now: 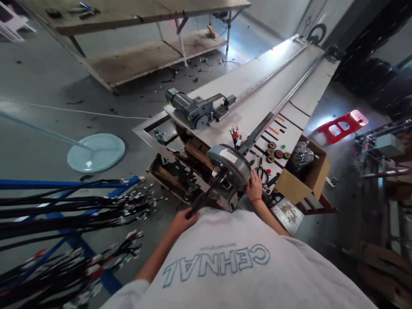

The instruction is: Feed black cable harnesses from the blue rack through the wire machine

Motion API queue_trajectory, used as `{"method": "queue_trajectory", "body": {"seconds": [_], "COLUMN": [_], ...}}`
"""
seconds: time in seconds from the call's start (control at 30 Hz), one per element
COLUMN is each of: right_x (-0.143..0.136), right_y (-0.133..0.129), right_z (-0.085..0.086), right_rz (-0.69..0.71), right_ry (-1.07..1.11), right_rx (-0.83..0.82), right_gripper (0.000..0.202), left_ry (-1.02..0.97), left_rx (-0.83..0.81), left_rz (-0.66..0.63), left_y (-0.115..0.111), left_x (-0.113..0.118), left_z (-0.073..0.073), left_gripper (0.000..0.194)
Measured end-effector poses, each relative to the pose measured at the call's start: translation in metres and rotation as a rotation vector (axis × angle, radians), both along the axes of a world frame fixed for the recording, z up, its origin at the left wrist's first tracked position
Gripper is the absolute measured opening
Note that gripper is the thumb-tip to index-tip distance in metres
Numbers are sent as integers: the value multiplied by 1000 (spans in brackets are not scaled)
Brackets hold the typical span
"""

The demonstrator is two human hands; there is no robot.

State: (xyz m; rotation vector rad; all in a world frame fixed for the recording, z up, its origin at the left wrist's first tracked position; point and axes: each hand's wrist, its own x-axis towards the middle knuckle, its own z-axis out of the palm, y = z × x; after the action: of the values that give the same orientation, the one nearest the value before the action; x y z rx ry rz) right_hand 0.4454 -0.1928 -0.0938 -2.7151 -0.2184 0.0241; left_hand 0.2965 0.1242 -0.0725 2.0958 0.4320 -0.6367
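My left hand is wrapped around a black cable bundle in front of my body. The bundle runs up and right to a grey, round machine head at the near end of the long bench. Where its far end lies inside the machine is hidden. My right hand lies against the right side of the machine head, its fingers stretched along the rim. Close beyond that hand are black-handled pliers and several tape rolls. Red and white connectors stick up just behind the machine head.
The long white bench carries a rail and a motor unit. An open cardboard box with plastic stands at right. Many black cables hang on a blue rack at left. A red plastic stool lies farther right.
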Motion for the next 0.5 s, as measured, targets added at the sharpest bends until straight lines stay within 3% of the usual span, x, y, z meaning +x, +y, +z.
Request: {"method": "queue_trajectory", "body": {"seconds": [0.1, 0.17, 0.23, 0.3, 0.5], "right_x": [32, 57, 72, 75, 62], "right_y": [-2, -17, -36, -51, -60], "right_z": [11, 20, 26, 26, 11], "right_rz": [-166, -504, -857, -1023, -993], "right_ry": [48, 87, 196, 291, 186], "right_rx": [-33, -54, -19, 54, 116], "right_gripper": [56, 60, 74, 88, 91], "left_ry": [-251, -289, -289, -295, -306], "left_rx": [-51, -37, 40, 118, 175], "left_rz": [-154, -202, -188, -198, -248], "left_y": [-29, -48, -60, -65, -51], "left_x": [64, 99, 118, 122, 97], "left_z": [19, 27, 31, 33, 42], "left_gripper": [44, 48, 48, 47, 47]}}
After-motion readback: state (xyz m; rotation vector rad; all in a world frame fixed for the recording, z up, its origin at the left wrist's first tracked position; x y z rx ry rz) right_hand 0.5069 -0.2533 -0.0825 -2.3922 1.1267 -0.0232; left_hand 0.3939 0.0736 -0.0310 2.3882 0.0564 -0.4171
